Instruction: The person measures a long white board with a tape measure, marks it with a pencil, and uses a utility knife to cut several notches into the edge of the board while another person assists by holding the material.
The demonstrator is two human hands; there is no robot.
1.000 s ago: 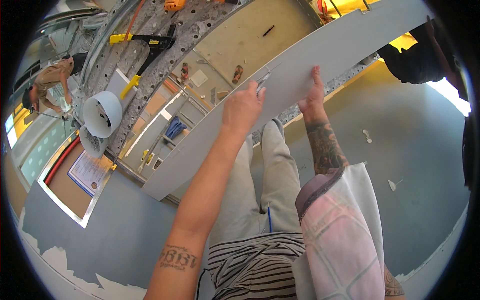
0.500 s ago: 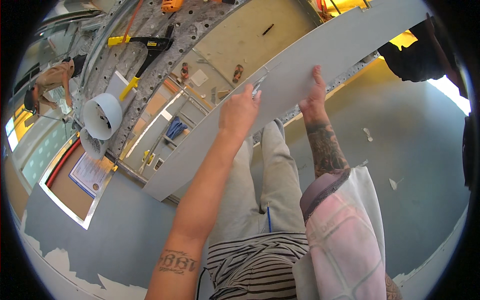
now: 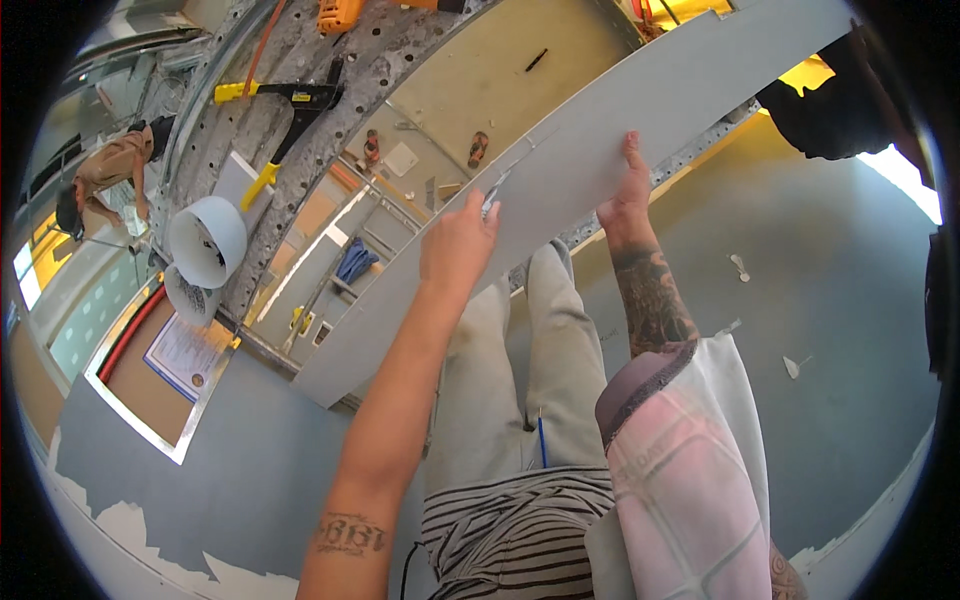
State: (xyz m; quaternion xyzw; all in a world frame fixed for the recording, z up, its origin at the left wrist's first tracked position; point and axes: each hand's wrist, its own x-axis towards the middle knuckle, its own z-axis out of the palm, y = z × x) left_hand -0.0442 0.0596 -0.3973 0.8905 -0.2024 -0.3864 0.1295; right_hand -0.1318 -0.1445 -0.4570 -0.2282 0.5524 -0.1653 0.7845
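Note:
A long grey strip of plasterboard [image 3: 575, 175] lies slanted across the view, from lower left to upper right, over my legs. My left hand [image 3: 458, 245] is closed around a small silvery tool [image 3: 492, 192] that looks like a utility knife, its tip at the board's far edge. Just beyond the tip, a thin scored line and a small notch mark that edge. My right hand [image 3: 628, 190] grips the near edge of the strip, thumb laid on its face and fingers mostly hidden beneath. A blue pencil [image 3: 542, 442] hangs at my waist.
On the perforated metal platform [image 3: 385, 45] lie a black tool with yellow handles [image 3: 300, 100] and an orange tool [image 3: 338, 14]. A white bucket [image 3: 207, 240] stands at the platform's left edge. Far below are a floor with scraps and a metal frame. Another person [image 3: 115, 165] bends at far left.
My left hand and the silvery tool have slid down and left along the board's far edge. My right hand keeps its grip in nearly the same place.

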